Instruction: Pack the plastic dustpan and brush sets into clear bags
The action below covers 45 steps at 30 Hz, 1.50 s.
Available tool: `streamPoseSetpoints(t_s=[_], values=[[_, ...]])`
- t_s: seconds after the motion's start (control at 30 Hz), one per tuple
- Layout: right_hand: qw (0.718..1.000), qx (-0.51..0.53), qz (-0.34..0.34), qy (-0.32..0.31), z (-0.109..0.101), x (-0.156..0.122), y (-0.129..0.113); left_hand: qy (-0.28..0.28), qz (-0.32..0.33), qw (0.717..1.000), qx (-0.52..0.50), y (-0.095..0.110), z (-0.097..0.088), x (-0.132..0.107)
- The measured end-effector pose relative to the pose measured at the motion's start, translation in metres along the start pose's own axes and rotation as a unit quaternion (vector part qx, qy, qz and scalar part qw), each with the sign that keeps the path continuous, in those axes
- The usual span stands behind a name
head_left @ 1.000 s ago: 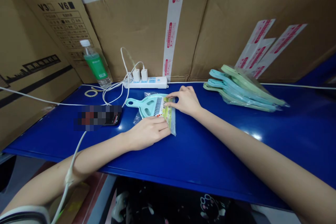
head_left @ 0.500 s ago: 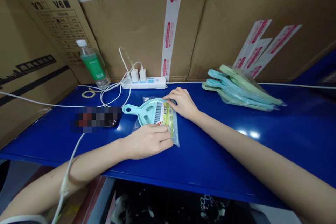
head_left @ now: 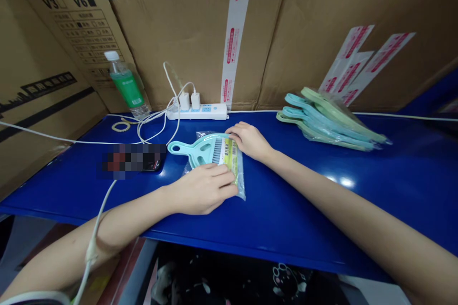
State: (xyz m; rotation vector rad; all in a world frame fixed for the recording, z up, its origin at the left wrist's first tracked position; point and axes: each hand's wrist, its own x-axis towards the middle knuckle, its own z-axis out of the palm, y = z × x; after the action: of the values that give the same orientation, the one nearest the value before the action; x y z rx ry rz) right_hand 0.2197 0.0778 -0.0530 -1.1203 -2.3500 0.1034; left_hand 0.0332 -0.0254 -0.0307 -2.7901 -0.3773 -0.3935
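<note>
A light-blue dustpan (head_left: pixel 198 158) lies on the blue table with a grey-bristled brush (head_left: pixel 216 150) nested in it and a yellow-green printed label (head_left: pixel 231 156) at its wide end. A clear plastic bag (head_left: pixel 241 186) sits under and around the set. My left hand (head_left: pixel 207 189) rests over the near side, its fingers curled on the dustpan's near edge and the label; its thumb is hidden. At the far right corner, my right hand (head_left: pixel 249 140) pinches the dustpan's rim beside the label with bent fingers.
Several bagged green and blue dustpans (head_left: pixel 327 121) are stacked at the back right. Behind the table stand large cardboard boxes (head_left: pixel 186 33). A white power strip (head_left: pixel 198 112), tangled cables, a green-labelled bottle (head_left: pixel 129 86), a beaded bracelet (head_left: pixel 120 125) and a partly blurred phone (head_left: pixel 152 164) occupy the left.
The fingers of my right hand have drawn closer together at the far corner of the dustpan. My left hand has hardly shifted, and the dustpan lies almost where it was.
</note>
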Motion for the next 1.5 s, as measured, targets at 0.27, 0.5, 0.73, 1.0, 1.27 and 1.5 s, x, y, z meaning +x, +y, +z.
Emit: streamPoseSetpoints(t_s=[0.27,0.5,0.73,1.0,1.27,1.5], values=[[1.000,0.013,-0.003,0.005,0.000,-0.003,0.003,-0.033,-0.119,0.992,-0.038,-0.006,0.005,-0.001],[1.000,0.016,0.011,0.002,0.000,-0.003,0.001,-0.022,-0.070,0.997,-0.027,-0.004,0.002,-0.001],[1.000,0.025,0.015,0.003,0.000,-0.002,0.001,0.055,0.007,0.998,0.000,0.005,0.001,0.002],[1.000,0.025,0.017,0.000,0.000,-0.002,-0.002,0.052,-0.014,0.997,-0.059,0.007,0.001,0.001],[0.999,0.024,0.020,0.003,-0.001,-0.004,-0.003,0.039,-0.038,0.998,-0.042,0.008,0.002,-0.002],[1.000,0.025,0.016,0.006,0.000,-0.003,0.000,0.002,-0.074,0.995,-0.072,0.010,0.001,-0.001]])
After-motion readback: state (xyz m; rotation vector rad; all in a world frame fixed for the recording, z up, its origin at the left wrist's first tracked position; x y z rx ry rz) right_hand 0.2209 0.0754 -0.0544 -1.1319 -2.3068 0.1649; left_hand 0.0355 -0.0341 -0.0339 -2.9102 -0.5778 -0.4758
